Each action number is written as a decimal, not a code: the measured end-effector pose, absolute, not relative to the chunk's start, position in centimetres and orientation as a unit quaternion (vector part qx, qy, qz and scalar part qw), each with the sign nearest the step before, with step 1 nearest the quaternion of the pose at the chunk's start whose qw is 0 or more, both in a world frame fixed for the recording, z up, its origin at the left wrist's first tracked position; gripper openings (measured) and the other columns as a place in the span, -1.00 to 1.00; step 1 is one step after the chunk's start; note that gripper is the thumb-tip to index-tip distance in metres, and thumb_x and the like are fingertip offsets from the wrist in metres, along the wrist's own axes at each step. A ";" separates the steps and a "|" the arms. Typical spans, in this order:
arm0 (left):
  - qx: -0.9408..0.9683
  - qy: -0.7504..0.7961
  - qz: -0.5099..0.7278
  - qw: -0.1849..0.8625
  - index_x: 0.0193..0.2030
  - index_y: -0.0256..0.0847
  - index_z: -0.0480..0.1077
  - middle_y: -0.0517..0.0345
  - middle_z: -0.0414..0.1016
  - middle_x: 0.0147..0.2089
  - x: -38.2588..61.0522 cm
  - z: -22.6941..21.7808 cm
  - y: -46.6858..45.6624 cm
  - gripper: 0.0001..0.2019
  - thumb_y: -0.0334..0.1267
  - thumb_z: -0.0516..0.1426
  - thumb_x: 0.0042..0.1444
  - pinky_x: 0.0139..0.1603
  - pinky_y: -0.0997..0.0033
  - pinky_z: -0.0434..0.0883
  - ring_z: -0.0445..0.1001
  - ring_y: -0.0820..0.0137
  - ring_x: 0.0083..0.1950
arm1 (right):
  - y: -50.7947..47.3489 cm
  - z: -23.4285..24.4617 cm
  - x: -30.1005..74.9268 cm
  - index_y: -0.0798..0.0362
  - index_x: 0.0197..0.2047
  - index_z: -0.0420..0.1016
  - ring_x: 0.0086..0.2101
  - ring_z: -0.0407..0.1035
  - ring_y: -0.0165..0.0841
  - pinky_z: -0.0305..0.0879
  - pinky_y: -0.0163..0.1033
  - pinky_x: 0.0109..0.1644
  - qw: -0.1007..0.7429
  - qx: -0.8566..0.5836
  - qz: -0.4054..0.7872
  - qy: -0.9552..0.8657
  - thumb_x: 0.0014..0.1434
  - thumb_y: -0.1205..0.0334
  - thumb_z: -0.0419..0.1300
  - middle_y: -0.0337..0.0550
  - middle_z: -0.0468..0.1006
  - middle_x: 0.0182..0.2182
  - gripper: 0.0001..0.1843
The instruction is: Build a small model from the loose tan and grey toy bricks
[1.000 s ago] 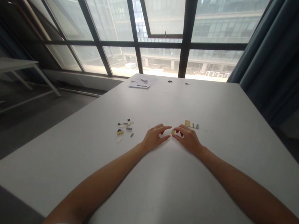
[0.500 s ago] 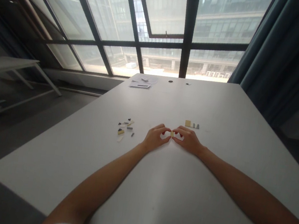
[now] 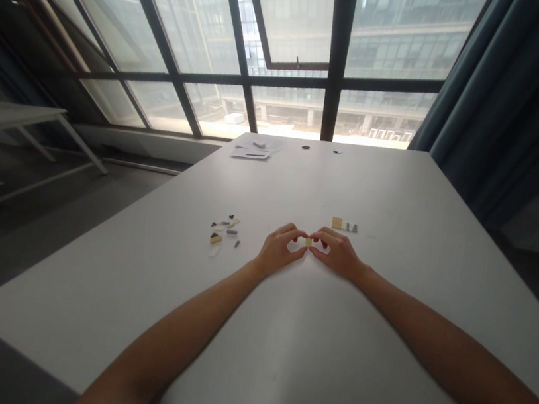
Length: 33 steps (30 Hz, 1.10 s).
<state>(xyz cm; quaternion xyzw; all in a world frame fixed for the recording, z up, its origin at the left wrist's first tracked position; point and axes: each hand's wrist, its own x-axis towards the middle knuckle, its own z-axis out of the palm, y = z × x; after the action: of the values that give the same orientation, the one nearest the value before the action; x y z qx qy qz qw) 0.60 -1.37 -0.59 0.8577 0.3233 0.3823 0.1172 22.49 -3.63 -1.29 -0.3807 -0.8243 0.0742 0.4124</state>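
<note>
1. Window point(image 3: 295, 18): it spans the far side of the room in dark-framed panes, one tilted open, with buildings outside.
2. Tabletop point(image 3: 321, 189): white, smooth and wide, it runs from me nearly to the glass, with a soft sheen down its middle.
3. Curtain point(image 3: 505, 95): blue-grey, it hangs in folds at my right, beside the window.
4. Second table point(image 3: 11, 115): pale, with light legs, it stands apart on the grey floor point(image 3: 136, 186) at my left.
5. My left grip point(image 3: 278, 247) and right grip point(image 3: 337, 250): they face each other above the near half of the tabletop, each thumb and forefinger curved into a pinch, clamped together on one block.
6. Papers point(image 3: 250, 152): they lie at the far left corner; any writing on them is too small for me to read.
7. Loose pieces point(image 3: 232, 232): yellow, grey, white and black, they lie scattered to the left of my left grip.
8. Strip point(image 3: 344, 225): yellow at its left end, then pale and grey, it lies just beyond my right grip.
9. Disc point(image 3: 306, 147): dark and round, it sits near the far edge.
10. Block point(image 3: 309, 241): small and yellow, it is between my two sets of fingertips, touched from left and right.
</note>
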 end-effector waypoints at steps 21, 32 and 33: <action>0.861 0.319 0.373 0.133 -0.03 -0.12 0.51 0.19 0.40 -0.26 0.6 -0.6 -1.4 -0.74 -0.29 0.26 0.12 -0.18 0.47 0.39 0.42 0.44 -0.23 | -4.0 -0.8 22.2 0.01 -0.14 0.47 -0.42 0.29 -0.43 0.26 -0.31 -0.26 0.413 -0.385 0.090 -0.820 0.17 0.35 0.25 -0.23 0.47 -0.32 -0.83; 0.860 0.320 0.374 0.136 -0.05 -0.12 0.51 0.19 0.40 -0.28 0.6 -0.4 -1.6 -0.76 -0.29 0.25 0.12 -0.22 0.48 0.38 0.41 0.46 -0.27 | -4.0 -0.8 22.4 0.00 -0.10 0.50 -0.41 0.33 -0.41 0.29 -0.29 -0.25 0.413 -0.376 0.094 -0.824 0.19 0.31 0.24 -0.19 0.51 -0.29 -0.81; 0.859 0.321 0.374 0.136 -0.05 -0.12 0.51 0.19 0.40 -0.28 0.6 -0.4 -1.6 -0.76 -0.29 0.25 0.12 -0.22 0.48 0.38 0.41 0.46 -0.27 | -4.0 -0.9 22.5 -0.01 -0.10 0.50 -0.41 0.33 -0.41 0.29 -0.29 -0.25 0.413 -0.376 0.093 -0.824 0.19 0.31 0.24 -0.19 0.51 -0.30 -0.81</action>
<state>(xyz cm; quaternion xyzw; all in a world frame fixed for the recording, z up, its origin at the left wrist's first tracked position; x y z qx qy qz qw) 0.58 -1.58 -0.37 0.8595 0.3207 0.3741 0.1360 22.45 -3.98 -0.85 -0.3758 -0.8244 0.0926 0.4130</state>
